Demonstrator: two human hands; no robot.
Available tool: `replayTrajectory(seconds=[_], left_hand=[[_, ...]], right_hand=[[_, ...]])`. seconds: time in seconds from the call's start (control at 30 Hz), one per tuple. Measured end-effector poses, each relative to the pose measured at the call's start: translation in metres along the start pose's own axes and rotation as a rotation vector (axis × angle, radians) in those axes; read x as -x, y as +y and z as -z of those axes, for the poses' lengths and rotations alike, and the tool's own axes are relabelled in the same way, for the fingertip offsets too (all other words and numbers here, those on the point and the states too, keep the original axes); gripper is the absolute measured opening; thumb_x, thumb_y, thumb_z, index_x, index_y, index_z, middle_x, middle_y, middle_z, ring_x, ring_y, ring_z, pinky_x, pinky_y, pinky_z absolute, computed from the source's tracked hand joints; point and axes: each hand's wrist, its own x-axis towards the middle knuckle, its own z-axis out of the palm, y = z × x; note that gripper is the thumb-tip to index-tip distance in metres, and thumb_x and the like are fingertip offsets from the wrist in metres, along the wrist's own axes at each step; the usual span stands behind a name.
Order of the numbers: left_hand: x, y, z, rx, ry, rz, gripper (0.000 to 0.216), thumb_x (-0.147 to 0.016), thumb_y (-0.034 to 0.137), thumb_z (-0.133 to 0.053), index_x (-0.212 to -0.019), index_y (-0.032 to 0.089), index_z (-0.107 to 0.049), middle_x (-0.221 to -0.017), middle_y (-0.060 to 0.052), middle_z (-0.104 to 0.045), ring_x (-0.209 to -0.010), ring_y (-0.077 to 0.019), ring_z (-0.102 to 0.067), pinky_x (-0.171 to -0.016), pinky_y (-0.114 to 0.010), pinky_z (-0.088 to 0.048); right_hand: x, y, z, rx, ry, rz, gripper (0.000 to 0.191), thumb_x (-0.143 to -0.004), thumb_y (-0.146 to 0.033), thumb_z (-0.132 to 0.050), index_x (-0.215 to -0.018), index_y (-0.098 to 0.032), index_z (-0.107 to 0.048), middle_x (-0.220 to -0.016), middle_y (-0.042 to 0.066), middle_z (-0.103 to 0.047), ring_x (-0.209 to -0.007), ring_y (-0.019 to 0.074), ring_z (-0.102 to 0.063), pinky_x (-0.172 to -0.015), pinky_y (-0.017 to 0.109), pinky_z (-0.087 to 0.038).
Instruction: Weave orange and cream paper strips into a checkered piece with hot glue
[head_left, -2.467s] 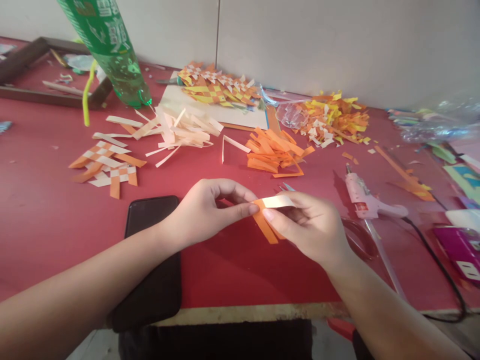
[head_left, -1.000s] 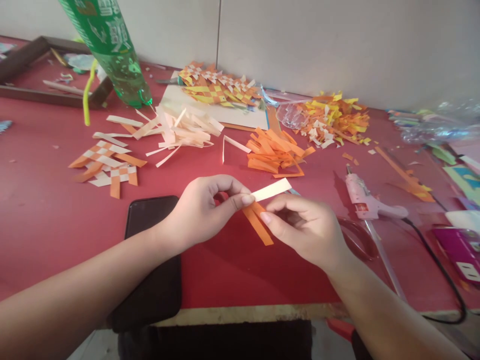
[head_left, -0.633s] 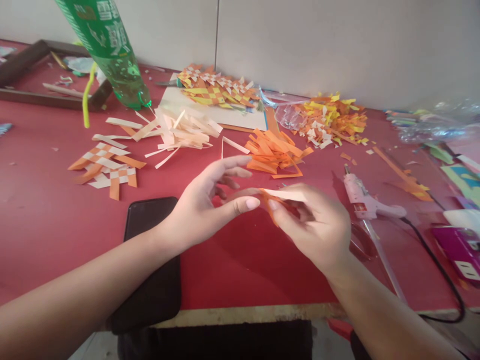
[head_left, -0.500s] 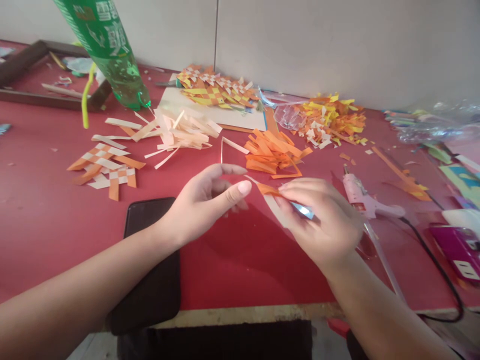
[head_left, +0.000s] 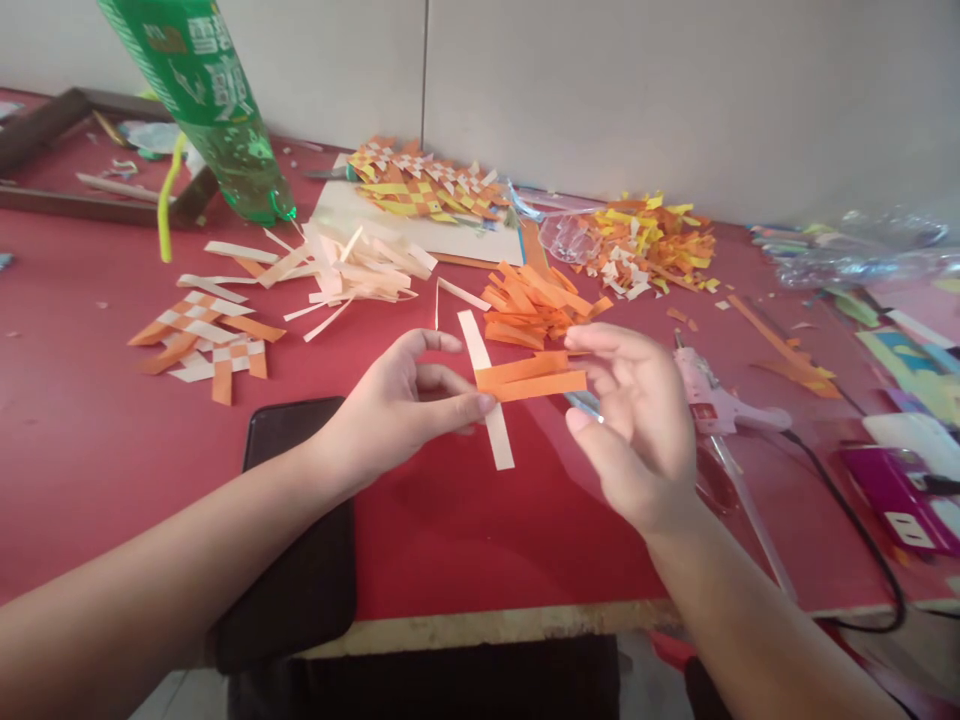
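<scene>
My left hand (head_left: 397, 410) pinches the left end of a small cross of paper strips (head_left: 525, 378) between thumb and fingers. Two orange strips lie side by side across a cream strip (head_left: 487, 400) that runs up and down. The cross is held just above the red table (head_left: 112, 440). My right hand (head_left: 637, 430) hovers at the right ends of the orange strips, its fingers spread and curled, holding nothing I can see. Behind its thumb shows a small bluish metal tip (head_left: 586, 403).
A black phone (head_left: 292, 540) lies under my left forearm. A pink glue gun (head_left: 712, 400) with its cord is at the right. Loose cream strips (head_left: 352, 270), orange strips (head_left: 536, 295), woven pieces (head_left: 202, 340), scraps (head_left: 645, 240) and a green bottle (head_left: 217, 100) lie beyond.
The strips turned: the cream one now stands upright with the orange ones across it. My right hand let go and opened, while my left hand took the strips again.
</scene>
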Motion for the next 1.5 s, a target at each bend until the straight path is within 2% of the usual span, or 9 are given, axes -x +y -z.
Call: replayTrajectory(seconds=[0.1,0.2,0.57,0.73,0.87,1.0,1.17,1.4,1.5], left_hand=[[0.001,-0.002,0.000,-0.043,-0.004,-0.023,0.044,-0.074,0.025,-0.082,-0.102,0.022,-0.049,-0.066,0.006,-0.070,-0.064,-0.0095,-0.064,-0.065,-0.021,-0.051],[0.000,-0.003,0.002,-0.090,0.002,-0.020,0.042,-0.073,0.029,-0.083,-0.100,0.022,-0.052,-0.067,0.005,-0.071,-0.063,-0.0107,-0.064,-0.063,-0.022,-0.049],[-0.005,-0.005,0.005,0.100,-0.050,0.142,0.027,-0.066,0.032,-0.087,-0.074,0.015,-0.068,-0.075,0.001,-0.073,-0.067,-0.0083,-0.069,-0.068,-0.019,-0.057],[-0.006,-0.005,0.004,0.096,0.032,0.081,0.026,-0.071,0.032,-0.084,-0.081,0.015,-0.067,-0.082,-0.001,-0.074,-0.075,-0.0099,-0.069,-0.073,-0.020,-0.058],[-0.008,-0.006,0.005,0.076,0.058,0.053,0.026,-0.073,0.034,-0.082,-0.086,0.015,-0.070,-0.088,-0.003,-0.076,-0.078,-0.0105,-0.069,-0.074,-0.020,-0.058],[-0.008,-0.006,0.007,0.047,0.077,0.055,0.026,-0.073,0.036,-0.081,-0.085,0.014,-0.073,-0.092,-0.006,-0.076,-0.075,-0.0111,-0.069,-0.074,-0.021,-0.058],[-0.010,-0.007,0.010,0.064,0.100,0.068,0.018,-0.075,0.029,-0.080,-0.083,0.015,-0.073,-0.091,-0.005,-0.076,-0.074,-0.0103,-0.069,-0.074,-0.020,-0.058],[-0.009,-0.007,0.011,0.071,0.119,0.048,0.017,-0.077,0.028,-0.078,-0.085,0.015,-0.072,-0.091,-0.004,-0.074,-0.078,-0.0106,-0.069,-0.074,-0.019,-0.058],[-0.008,-0.006,0.009,0.063,0.125,0.036,0.019,-0.076,0.030,-0.079,-0.086,0.014,-0.072,-0.096,-0.006,-0.075,-0.081,-0.0122,-0.069,-0.074,-0.021,-0.058]], right_hand=[[-0.001,0.001,0.000,-0.290,-0.009,-0.381,0.035,-0.085,-0.030,-0.063,-0.116,-0.026,-0.048,-0.103,0.007,-0.066,-0.093,0.0211,-0.069,-0.079,0.038,-0.060],[-0.004,0.001,0.000,-0.430,-0.048,-0.549,0.038,-0.080,-0.033,-0.072,-0.109,-0.026,-0.050,-0.078,-0.002,-0.068,-0.066,0.0155,-0.069,-0.070,0.033,-0.061],[-0.007,-0.002,0.004,-0.232,-0.064,-0.399,0.037,-0.078,-0.032,-0.075,-0.109,-0.024,-0.055,-0.083,-0.001,-0.071,-0.071,0.0139,-0.070,-0.066,0.026,-0.058],[-0.012,0.017,0.070,0.418,-0.081,-0.373,0.023,-0.082,-0.035,-0.067,-0.103,-0.026,-0.065,-0.105,0.007,-0.073,-0.090,0.0210,-0.071,-0.079,0.037,-0.054],[0.000,0.057,0.137,0.994,-0.236,-0.481,0.021,-0.075,-0.011,-0.064,-0.094,-0.020,-0.066,-0.096,0.013,-0.075,-0.082,0.0267,-0.070,-0.071,0.038,-0.050],[0.014,0.085,0.163,1.002,-0.332,-0.441,0.034,-0.072,-0.005,-0.059,-0.103,-0.018,-0.065,-0.111,0.018,-0.072,-0.090,0.0280,-0.071,-0.073,0.037,-0.049],[0.008,0.092,0.153,0.978,-0.344,-0.420,0.024,-0.072,-0.016,-0.068,-0.096,-0.019,-0.070,-0.104,0.017,-0.070,-0.097,0.0281,-0.068,-0.073,0.035,-0.049],[-0.004,0.081,0.159,1.089,-0.173,-0.462,0.039,-0.074,-0.028,-0.072,-0.108,-0.008,-0.069,-0.115,0.026,-0.063,-0.113,0.0327,-0.060,-0.083,0.038,-0.048],[0.003,0.060,0.154,1.034,-0.016,-0.464,0.044,-0.074,-0.023,-0.072,-0.117,-0.017,-0.064,-0.105,0.017,-0.070,-0.095,0.0254,-0.066,-0.071,0.036,-0.048]])
